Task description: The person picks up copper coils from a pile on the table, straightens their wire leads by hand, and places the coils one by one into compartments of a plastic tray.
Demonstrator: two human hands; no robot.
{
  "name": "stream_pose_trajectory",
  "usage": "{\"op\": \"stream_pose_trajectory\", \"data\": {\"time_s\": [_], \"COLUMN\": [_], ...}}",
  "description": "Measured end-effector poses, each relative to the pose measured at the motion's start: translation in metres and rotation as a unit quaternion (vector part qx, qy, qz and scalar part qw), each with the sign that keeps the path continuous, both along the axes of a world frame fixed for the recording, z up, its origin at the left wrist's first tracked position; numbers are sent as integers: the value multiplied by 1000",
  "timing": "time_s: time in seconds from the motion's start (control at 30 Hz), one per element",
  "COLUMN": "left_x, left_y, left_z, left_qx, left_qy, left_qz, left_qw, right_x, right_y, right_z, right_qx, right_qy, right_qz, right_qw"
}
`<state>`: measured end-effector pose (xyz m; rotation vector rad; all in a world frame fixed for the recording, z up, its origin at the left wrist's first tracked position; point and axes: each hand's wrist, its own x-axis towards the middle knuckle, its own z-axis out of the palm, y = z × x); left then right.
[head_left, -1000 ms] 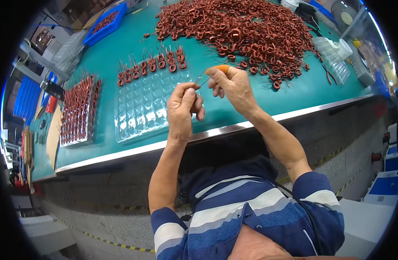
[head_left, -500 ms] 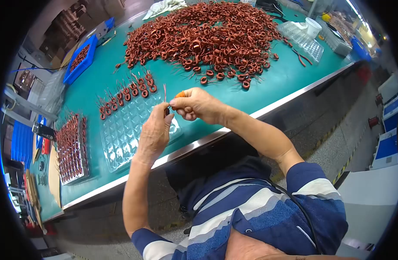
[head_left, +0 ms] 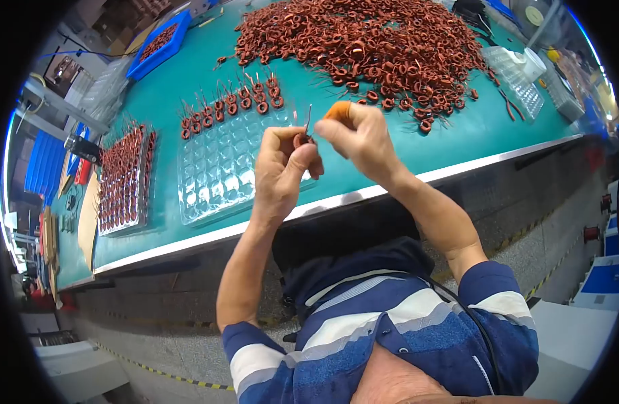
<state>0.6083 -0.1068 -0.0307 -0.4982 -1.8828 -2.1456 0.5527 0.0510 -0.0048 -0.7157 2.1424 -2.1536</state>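
My left hand (head_left: 280,168) is closed on a small red-brown wound ring (head_left: 300,140), whose wire leads point upward. Just to its right is my right hand (head_left: 363,140), with an orange cover on one finger; its fingers are bent and blurred, and whether they hold anything is unclear. Left of my hands lies a clear plastic tray (head_left: 218,172) with rings standing in its upper rows (head_left: 232,106). Beyond my hands a large heap of similar rings (head_left: 363,47) covers the green table (head_left: 168,145).
A filled tray of rings (head_left: 123,182) stands at the left. Farther back are a blue bin (head_left: 160,44) and stacked clear trays (head_left: 101,87). Red-handled pliers (head_left: 509,106), a clear tray (head_left: 518,82) and a white cup (head_left: 533,65) are at the right. A metal edge (head_left: 208,241) borders the table.
The camera view has swung away and back. My right hand has separated from the ring's leads, while my left hand keeps its hold on the ring.
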Motion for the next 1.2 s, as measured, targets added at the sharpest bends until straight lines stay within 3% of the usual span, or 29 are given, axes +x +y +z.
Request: {"op": "stream_pose_trajectory", "data": {"time_s": [0.03,0.13,0.3,0.4,0.57,0.7,0.8,0.93,1.17,1.2], "left_x": [2,-4,-2,-2,-2,3,2,9,9,9], "left_y": [3,6,2,-7,-3,-12,-22,-37,-45,-45], "left_z": [-6,-17,-11,-9,-25,-30,-42,-50,-52,-53], "left_qx": [17,64,29,3,-8,-132,-213,-292,-340,-344], "left_qy": [-5,-1,-33,-71,-57,-96,-19,-3,40,42], "left_qz": [-2,-7,44,19,111,149,269,319,285,280], "left_qw": [1000,998,998,997,992,975,939,902,896,895], "right_x": [-4,-7,-17,-15,-11,-14,-34,-99,-129,-133], "right_y": [3,-1,-5,-11,-22,-31,-46,-72,-95,-90], "right_z": [0,-10,-24,-27,-32,-30,-22,-28,-46,-42], "right_qx": [-5,-49,-74,-111,-58,20,86,177,313,326], "right_qy": [-65,-104,-135,-137,-97,-83,-21,54,93,148], "right_qz": [44,81,140,169,119,110,73,10,69,39], "right_qw": [997,990,978,970,986,990,993,983,943,933]}}
